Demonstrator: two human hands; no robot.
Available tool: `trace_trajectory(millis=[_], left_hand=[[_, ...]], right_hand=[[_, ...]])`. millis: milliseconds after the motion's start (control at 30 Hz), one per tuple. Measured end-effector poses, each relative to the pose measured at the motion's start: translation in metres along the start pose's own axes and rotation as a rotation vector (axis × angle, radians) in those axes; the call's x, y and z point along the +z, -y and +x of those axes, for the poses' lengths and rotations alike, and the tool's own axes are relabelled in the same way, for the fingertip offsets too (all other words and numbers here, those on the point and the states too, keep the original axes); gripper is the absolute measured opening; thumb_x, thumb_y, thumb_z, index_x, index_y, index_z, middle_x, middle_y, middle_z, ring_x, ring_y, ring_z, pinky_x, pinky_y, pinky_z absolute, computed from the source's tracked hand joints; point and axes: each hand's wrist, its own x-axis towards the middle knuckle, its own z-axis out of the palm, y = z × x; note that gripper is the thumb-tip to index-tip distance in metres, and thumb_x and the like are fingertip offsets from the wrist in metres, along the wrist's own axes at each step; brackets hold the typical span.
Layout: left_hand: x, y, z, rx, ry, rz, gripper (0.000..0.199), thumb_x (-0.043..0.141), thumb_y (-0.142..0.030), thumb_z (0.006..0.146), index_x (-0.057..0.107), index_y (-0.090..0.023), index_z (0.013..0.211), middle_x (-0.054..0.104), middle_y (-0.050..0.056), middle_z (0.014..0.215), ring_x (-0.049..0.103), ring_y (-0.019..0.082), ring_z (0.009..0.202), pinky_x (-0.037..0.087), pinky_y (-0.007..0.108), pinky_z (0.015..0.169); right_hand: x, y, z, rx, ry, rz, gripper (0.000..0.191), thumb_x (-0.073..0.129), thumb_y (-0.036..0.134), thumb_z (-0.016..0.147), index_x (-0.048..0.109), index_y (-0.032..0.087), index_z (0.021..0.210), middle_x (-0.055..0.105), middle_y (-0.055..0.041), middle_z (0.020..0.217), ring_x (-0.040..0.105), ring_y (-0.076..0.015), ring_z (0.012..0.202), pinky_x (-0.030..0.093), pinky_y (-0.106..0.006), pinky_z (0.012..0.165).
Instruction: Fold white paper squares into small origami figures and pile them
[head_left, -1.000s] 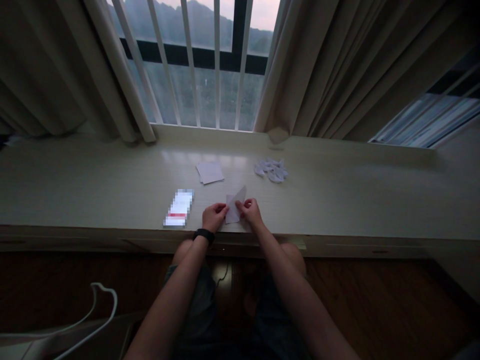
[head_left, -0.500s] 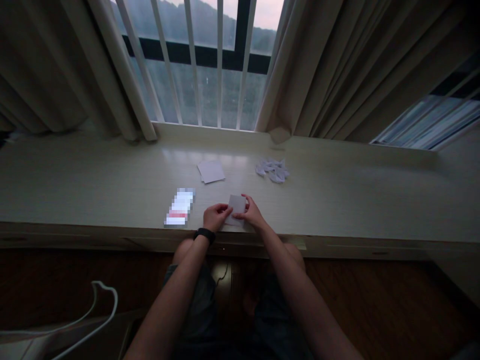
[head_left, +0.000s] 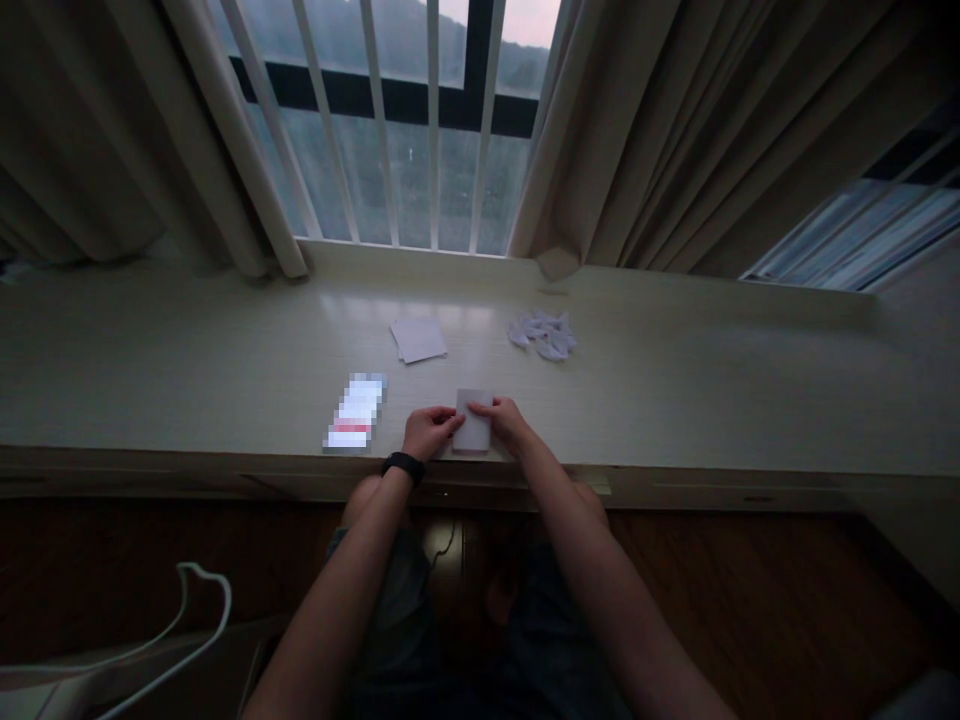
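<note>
1 white paper (head_left: 474, 436) lies at the near edge of the desk (head_left: 712, 390). The left hand (head_left: 430, 432), fingers nearly closed, pinches its left edge; the right hand (head_left: 510, 422), half curled, grips its right side, thumb on top. Beyond: 1 stack (head_left: 420, 340) of at least 2 sheets, 1 cluster of paper pieces (head_left: 546, 335), uncountable. 1 pixelated phone (head_left: 355, 412) lies left.

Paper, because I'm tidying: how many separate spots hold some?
3: the stack toward the window, the loose cluster right of it, and the piece between the left hand and right hand. Lower sheets may be hidden.

Head-worn view — forward, down, over counter (head_left: 712, 390), toward window (head_left: 410, 190)
</note>
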Motion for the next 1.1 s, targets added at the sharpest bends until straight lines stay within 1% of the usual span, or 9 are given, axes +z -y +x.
trace_trajectory(millis=[200, 267, 367, 400, 500, 600, 800, 967, 1100], left_hand=[[-0.001, 0.000, 0.003, 0.007, 0.016, 0.004, 0.039, 0.071, -0.046, 0.065, 0.071, -0.013, 0.085, 0.071, 0.009, 0.080, 0.065, 0.019, 0.071, 0.053, 0.027, 0.059], [-0.002, -0.004, 0.004, -0.005, 0.032, -0.036, 0.042, 0.072, -0.044, 0.066, 0.069, -0.013, 0.094, 0.070, 0.009, 0.081, 0.064, 0.018, 0.071, 0.054, 0.027, 0.058], [-0.005, -0.013, 0.007, -0.034, 0.069, -0.159, 0.060, 0.074, -0.040, 0.065, 0.058, -0.017, 0.118, 0.068, 0.005, 0.082, 0.063, 0.015, 0.069, 0.055, 0.028, 0.057], [-0.007, -0.015, 0.008, -0.042, 0.085, -0.195, 0.064, 0.075, -0.039, 0.064, 0.055, -0.019, 0.122, 0.067, 0.004, 0.083, 0.063, 0.015, 0.069, 0.056, 0.028, 0.058], [-0.010, -0.019, 0.010, -0.060, 0.131, -0.248, 0.058, 0.076, -0.038, 0.063, 0.059, -0.017, 0.115, 0.065, 0.004, 0.084, 0.062, 0.014, 0.070, 0.057, 0.030, 0.061], [-0.009, -0.017, 0.013, -0.057, 0.135, -0.263, 0.049, 0.076, -0.039, 0.064, 0.063, -0.015, 0.104, 0.065, 0.006, 0.085, 0.063, 0.014, 0.071, 0.057, 0.031, 0.064], [-0.007, -0.013, 0.017, -0.038, 0.163, -0.226, 0.051, 0.074, -0.041, 0.066, 0.061, -0.017, 0.109, 0.066, 0.006, 0.083, 0.063, 0.016, 0.071, 0.056, 0.029, 0.058], [-0.008, -0.016, 0.017, -0.072, 0.164, -0.257, 0.050, 0.073, -0.044, 0.066, 0.062, -0.015, 0.104, 0.067, 0.007, 0.085, 0.064, 0.017, 0.074, 0.057, 0.031, 0.060], [-0.007, -0.016, 0.016, -0.077, 0.150, -0.274, 0.050, 0.075, -0.044, 0.064, 0.063, -0.014, 0.102, 0.067, 0.007, 0.081, 0.064, 0.018, 0.072, 0.057, 0.034, 0.060]], right_hand=[[-0.001, -0.007, 0.003, -0.030, -0.061, -0.020, 0.036, 0.079, 0.034, 0.053, 0.067, 0.010, 0.077, 0.068, -0.0058, 0.073, 0.058, -0.0148, 0.059, 0.047, -0.027, 0.056], [-0.002, -0.006, 0.002, -0.033, -0.053, -0.042, 0.036, 0.080, 0.034, 0.052, 0.068, 0.011, 0.076, 0.068, -0.0053, 0.072, 0.058, -0.0147, 0.059, 0.047, -0.027, 0.055], [-0.002, -0.002, -0.003, -0.027, -0.033, -0.043, 0.037, 0.081, 0.034, 0.051, 0.069, 0.011, 0.078, 0.069, -0.0055, 0.074, 0.059, -0.0154, 0.061, 0.047, -0.027, 0.057], [-0.001, 0.000, -0.004, -0.026, -0.027, -0.040, 0.037, 0.081, 0.033, 0.051, 0.069, 0.011, 0.078, 0.069, -0.0058, 0.075, 0.060, -0.0156, 0.062, 0.047, -0.027, 0.058], [-0.001, 0.003, -0.007, -0.032, -0.015, -0.054, 0.037, 0.081, 0.033, 0.052, 0.069, 0.010, 0.078, 0.069, -0.0066, 0.076, 0.060, -0.0155, 0.062, 0.047, -0.027, 0.058], [-0.003, 0.001, -0.006, -0.029, -0.010, -0.069, 0.037, 0.080, 0.034, 0.052, 0.069, 0.010, 0.078, 0.069, -0.0061, 0.074, 0.059, -0.0149, 0.060, 0.046, -0.027, 0.057], [-0.005, -0.004, -0.002, -0.048, 0.001, -0.096, 0.039, 0.080, 0.036, 0.054, 0.068, 0.010, 0.080, 0.068, -0.0058, 0.073, 0.058, -0.0146, 0.060, 0.046, -0.026, 0.056], [-0.004, -0.002, -0.003, -0.056, -0.004, -0.109, 0.038, 0.079, 0.038, 0.054, 0.068, 0.010, 0.077, 0.068, -0.0056, 0.072, 0.058, -0.0145, 0.060, 0.045, -0.026, 0.055], [-0.004, -0.001, -0.003, -0.049, -0.007, -0.111, 0.039, 0.080, 0.038, 0.053, 0.069, 0.011, 0.079, 0.069, -0.0065, 0.075, 0.059, -0.0155, 0.062, 0.046, -0.027, 0.057]])
